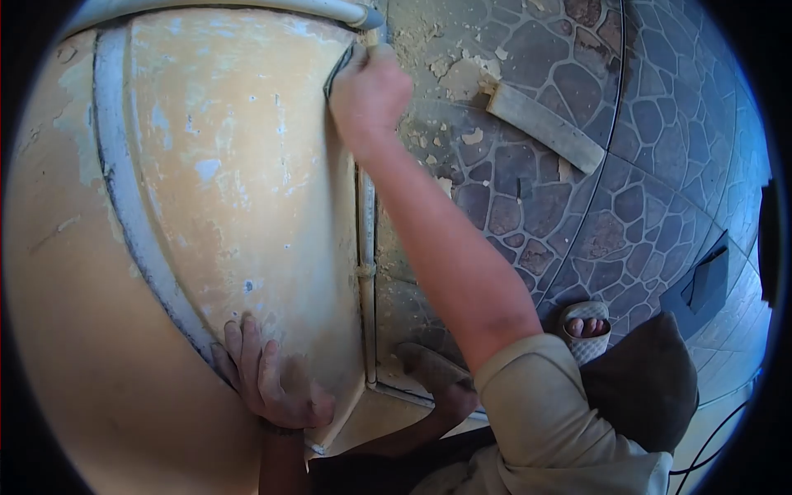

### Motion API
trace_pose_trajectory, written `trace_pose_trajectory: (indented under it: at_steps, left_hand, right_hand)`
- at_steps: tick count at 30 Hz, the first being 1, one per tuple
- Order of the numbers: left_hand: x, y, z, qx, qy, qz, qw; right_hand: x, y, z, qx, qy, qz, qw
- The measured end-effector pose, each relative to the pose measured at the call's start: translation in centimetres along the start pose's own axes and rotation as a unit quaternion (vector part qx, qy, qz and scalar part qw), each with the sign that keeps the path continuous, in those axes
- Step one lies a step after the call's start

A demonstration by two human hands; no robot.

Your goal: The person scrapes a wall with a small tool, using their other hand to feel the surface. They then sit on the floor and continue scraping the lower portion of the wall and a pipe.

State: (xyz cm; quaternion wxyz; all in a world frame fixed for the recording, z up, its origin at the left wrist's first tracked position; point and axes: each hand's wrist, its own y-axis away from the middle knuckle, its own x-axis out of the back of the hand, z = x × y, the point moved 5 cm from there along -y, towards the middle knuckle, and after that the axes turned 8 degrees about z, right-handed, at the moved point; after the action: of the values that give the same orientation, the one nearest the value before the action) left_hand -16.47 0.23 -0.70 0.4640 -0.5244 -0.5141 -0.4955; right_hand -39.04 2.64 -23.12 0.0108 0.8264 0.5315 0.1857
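My right hand is closed around a thin dark sheet, which looks like sandpaper, and presses it to the far right edge of the wall. The wall is pale yellow, with worn patches and bluish-white spots of bare surface. Lower down, my left hand rests on the same wall with its fingers spread and nothing in it. Dust coats its fingers. Beside its fingertips runs a raised whitish strip that curves up along the wall.
A narrow pipe follows the wall's foot; a thicker one crosses the top. Paint flakes and a flat, board-like piece lie on the stone-patterned floor. A grey box-like object and a black cable are at right.
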Motion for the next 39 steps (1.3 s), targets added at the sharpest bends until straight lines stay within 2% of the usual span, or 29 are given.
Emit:
trace_pose_trajectory:
  at_steps: [2, 3, 6, 7, 10, 11, 14, 17, 22, 23, 26, 27, 30, 31, 34, 37, 39]
  left_hand:
    - [0.0, -0.4, 0.2, 0.012, -0.006, 0.004, 1.0]
    - [-0.2, -0.7, 0.1, 0.01, -0.013, 0.005, 1.0]
    - [-0.2, -0.4, 0.2, 0.006, -0.014, -0.012, 1.0]
    - [-0.4, -0.5, 0.2, 0.004, -0.012, -0.011, 1.0]
    - [0.4, -0.2, 0.3, 0.006, -0.009, -0.03, 0.999]
    - [0.1, -0.5, 0.2, 0.008, -0.011, -0.022, 1.0]
    - [0.1, -0.6, 0.3, 0.0, -0.012, -0.022, 1.0]
    - [-0.2, -0.6, 0.2, 0.005, 0.003, -0.013, 1.0]
    - [-0.3, -0.6, 0.1, 0.008, -0.001, -0.019, 1.0]
    - [-0.3, -0.5, 0.1, 0.012, 0.01, -0.015, 1.0]
    - [-0.1, -0.7, 0.4, 0.002, -0.021, -0.017, 1.0]
    - [-0.2, -0.9, 0.3, 0.001, -0.021, -0.011, 1.0]
    - [-0.2, -0.4, 0.4, 0.007, -0.005, -0.019, 1.0]
    - [-0.3, -0.4, 0.4, 0.014, 0.005, -0.024, 1.0]
    - [0.2, -0.8, 0.5, 0.007, 0.002, -0.017, 1.0]
    - [0.3, -0.8, 0.5, 0.003, 0.004, -0.009, 1.0]
    - [-0.1, -1.0, 0.4, 0.0, 0.012, -0.002, 1.0]
  right_hand:
    - [0.1, 0.3, -0.5, -0.006, 0.01, 0.022, 1.0]
    - [1.2, 1.9, -1.5, 0.012, -0.016, -0.016, 1.0]
    - [1.3, 1.5, -2.5, 0.005, -0.033, -0.023, 0.999]
    - [0.4, -0.6, -2.3, 0.015, -0.002, 0.023, 1.0]
    - [0.1, -0.9, -2.6, -0.015, -0.014, 0.05, 0.999]
    - [0.8, 0.6, -3.4, -0.009, -0.044, 0.014, 0.999]
    - [0.7, -0.1, -3.6, 0.031, -0.064, 0.007, 0.997]
    - [0.6, -1.3, -3.4, -0.013, -0.071, 0.02, 0.997]
    - [0.6, -0.9, -5.1, 0.019, -0.116, 0.033, 0.993]
    - [-0.3, -2.2, -3.7, -0.038, -0.058, 0.016, 0.997]
    - [0.4, -1.7, -4.7, -0.034, -0.057, 0.008, 0.998]
    - [1.8, -0.3, -6.0, -0.016, -0.08, -0.051, 0.995]
    - [1.5, 1.2, -3.9, 0.02, -0.102, -0.003, 0.995]
    - [0.6, 0.3, -1.5, -0.074, 0.021, -0.029, 0.997]
    - [2.2, 4.2, 0.0, 0.006, 0.049, -0.03, 0.998]
    - [4.6, 7.3, 0.0, 0.003, -0.065, -0.021, 0.998]
    - [2.2, 4.2, 1.0, -0.013, 0.032, -0.069, 0.997]
